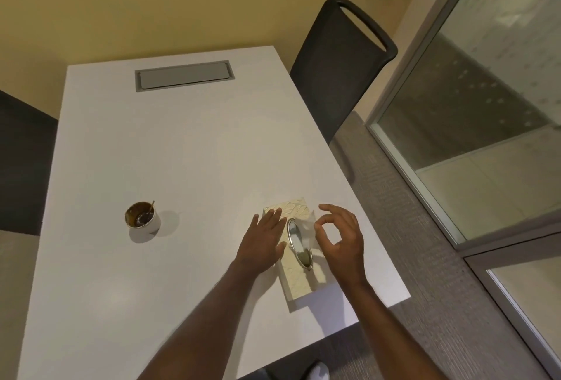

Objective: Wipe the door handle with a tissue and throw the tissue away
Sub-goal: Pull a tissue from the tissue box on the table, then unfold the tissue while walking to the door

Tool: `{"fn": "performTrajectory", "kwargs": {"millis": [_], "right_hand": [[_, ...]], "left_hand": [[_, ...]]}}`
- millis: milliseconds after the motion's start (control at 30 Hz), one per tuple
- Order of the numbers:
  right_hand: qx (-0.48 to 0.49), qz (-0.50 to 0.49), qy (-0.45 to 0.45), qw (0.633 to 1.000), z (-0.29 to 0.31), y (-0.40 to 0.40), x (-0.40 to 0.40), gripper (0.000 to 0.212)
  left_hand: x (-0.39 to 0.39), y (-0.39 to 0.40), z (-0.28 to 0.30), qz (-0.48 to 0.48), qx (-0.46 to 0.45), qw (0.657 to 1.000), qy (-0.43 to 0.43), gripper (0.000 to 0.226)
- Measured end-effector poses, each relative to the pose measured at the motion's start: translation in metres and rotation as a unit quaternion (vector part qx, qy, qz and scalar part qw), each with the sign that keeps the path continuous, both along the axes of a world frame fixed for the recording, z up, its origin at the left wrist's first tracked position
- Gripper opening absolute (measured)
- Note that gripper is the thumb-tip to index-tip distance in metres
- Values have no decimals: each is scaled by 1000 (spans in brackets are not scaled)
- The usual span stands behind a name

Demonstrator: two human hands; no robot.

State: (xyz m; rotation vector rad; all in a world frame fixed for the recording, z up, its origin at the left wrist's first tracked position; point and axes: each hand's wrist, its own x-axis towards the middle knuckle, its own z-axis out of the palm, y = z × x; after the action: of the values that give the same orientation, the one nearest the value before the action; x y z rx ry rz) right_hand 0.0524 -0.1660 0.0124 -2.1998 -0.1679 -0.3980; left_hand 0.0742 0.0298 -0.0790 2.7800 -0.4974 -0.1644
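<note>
Tissue (303,229) stood out of the box (299,258) slot, pinched by your right hand (340,240). Your left hand (264,243) lay flat and unclenched on the box top. Table (182,152) also held a cup (142,217).

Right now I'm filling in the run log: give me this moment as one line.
stage: taking tissue | left hand: flat on tissue box | right hand: pinching tissue at the opening | door handle: not in view

Two hands (264,240) — one tissue box (296,276) — one cup (142,218).
</note>
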Motion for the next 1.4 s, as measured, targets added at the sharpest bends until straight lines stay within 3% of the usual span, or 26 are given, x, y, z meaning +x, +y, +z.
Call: {"fn": "performTrajectory", "kwargs": {"millis": [100, 200, 300, 400, 600, 767, 933, 1100, 1400], "right_hand": [[33, -5, -16, 999, 28, -2, 1, 11], [65, -18, -35, 997, 57, -8, 4, 12], [96, -32, -52, 993, 85, -16, 4, 15], [114, -55, -58, 990, 109, -24, 3, 11], [123, -106, -88, 983, 143, -59, -6, 12], [216, -148, -101, 960, 162, -104, -25, 2], [239, -203, -118, 942, 171, -167, -48, 5], [248, -261, -141, 922, 174, -252, -70, 8], [352, -303, -151, 872, 175, -424, -104, 15]], "left_hand": [[3, -11, 27, 99, -189, 977, -5, 41], [9, -28, 74, 194, -423, 884, 50, 24], [13, -49, 123, 152, -544, 822, 66, 22], [17, -67, 166, 93, -606, 788, 53, 22], [30, -108, 216, 15, -629, 771, 102, 29], [32, -163, 241, -102, -609, 764, 185, 32], [24, -235, 253, -181, -592, 766, 173, 20], [18, -324, 257, -190, -585, 779, 123, 11], [-15, -516, 270, -195, -613, 732, 226, 1]]}}
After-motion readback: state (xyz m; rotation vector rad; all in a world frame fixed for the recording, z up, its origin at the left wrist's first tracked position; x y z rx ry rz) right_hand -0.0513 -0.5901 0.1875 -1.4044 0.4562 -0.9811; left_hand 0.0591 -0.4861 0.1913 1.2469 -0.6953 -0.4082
